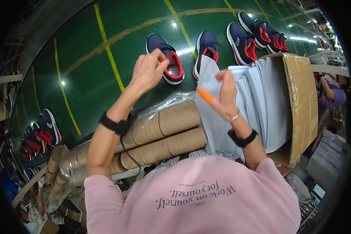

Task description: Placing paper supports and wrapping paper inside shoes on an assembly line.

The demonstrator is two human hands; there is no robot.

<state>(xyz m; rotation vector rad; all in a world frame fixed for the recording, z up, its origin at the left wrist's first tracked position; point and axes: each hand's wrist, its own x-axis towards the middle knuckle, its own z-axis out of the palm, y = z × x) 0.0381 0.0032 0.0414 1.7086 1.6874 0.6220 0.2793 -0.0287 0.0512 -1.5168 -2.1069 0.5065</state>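
Note:
My left hand (pixel 149 71) is over a navy sneaker (pixel 174 74) with red lining and a white sole. Its fingers are pinched together at the shoe's tongue and opening, and they hide whatever is between them. My right hand (pixel 227 95) is raised in front of a white paper sheet (pixel 209 72), its fingers slightly blurred. An orange cover (pixel 205 95) sits on its thumb, which points away from the fingers; nothing shows gripped there. Just beyond the sheet's top stands another navy sneaker (pixel 207 43), partly covered by the paper.
A cardboard box (pixel 301 101) of upright white sheets (pixel 257 105) stands at my right. Stacked brown ribbed rolls (pixel 179 119) in clear plastic lie along the near edge of the green conveyor belt (pixel 85 78). More sneakers (pixel 241 43) sit far right, others (pixel 49 126) far left. A person (pixel 332 87) is at right.

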